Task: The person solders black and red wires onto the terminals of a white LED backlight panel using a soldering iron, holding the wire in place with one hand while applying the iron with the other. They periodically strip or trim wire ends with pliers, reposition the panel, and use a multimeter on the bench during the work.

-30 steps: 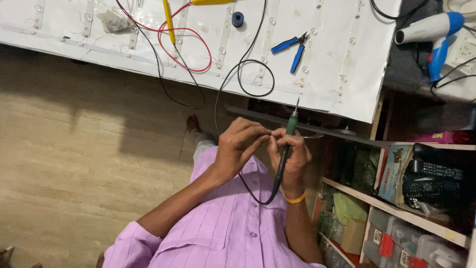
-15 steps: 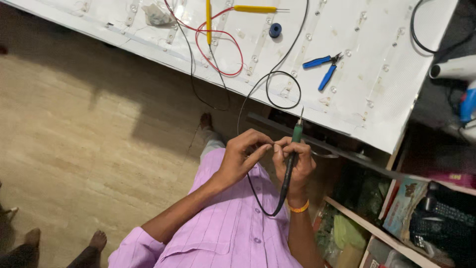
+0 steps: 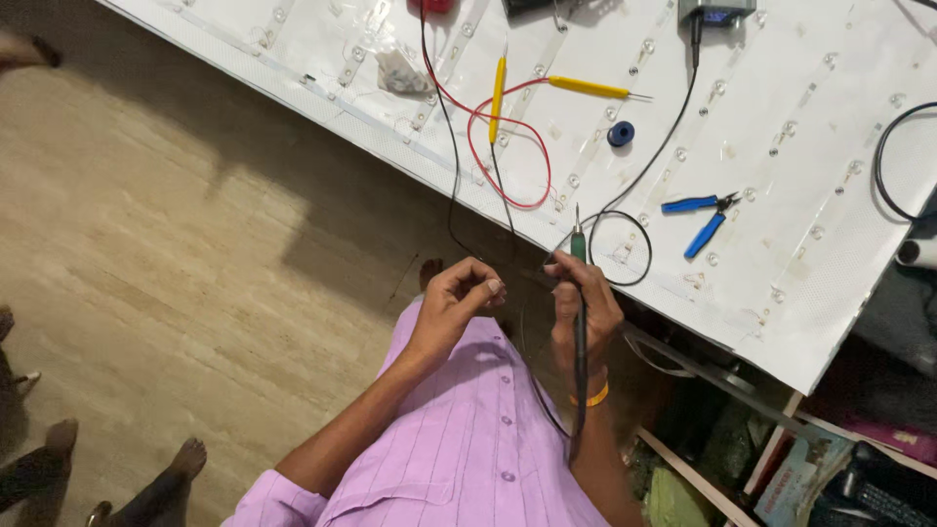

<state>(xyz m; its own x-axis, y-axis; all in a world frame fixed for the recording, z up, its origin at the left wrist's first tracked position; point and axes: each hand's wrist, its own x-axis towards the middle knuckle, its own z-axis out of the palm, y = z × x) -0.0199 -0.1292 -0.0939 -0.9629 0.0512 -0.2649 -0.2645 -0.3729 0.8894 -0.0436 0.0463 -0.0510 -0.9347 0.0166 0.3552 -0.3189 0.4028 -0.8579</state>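
Note:
My right hand (image 3: 586, 304) is shut around a soldering iron (image 3: 580, 337) with a green collar and black handle. It stands upright, its thin tip just over the near edge of the white panel (image 3: 800, 293). A black cord runs from the handle down along my wrist, which wears an orange band. My left hand (image 3: 457, 301) hovers a short way to the left, fingertips pinched together; I see nothing plainly held in them. Both hands are above my lap, over my purple shirt.
On the panel with its rows of small lenses lie two yellow probes (image 3: 498, 86) with red and black leads, blue cutters (image 3: 699, 221), a small blue ring (image 3: 621, 134) and a meter (image 3: 717, 12). Shelves with packets (image 3: 800, 468) stand lower right. Another person's bare feet (image 3: 181, 461) rest lower left.
My hands have drawn apart: the left hand has left the iron and moved left. The view has shifted, so the panel now sits higher and more to the right.

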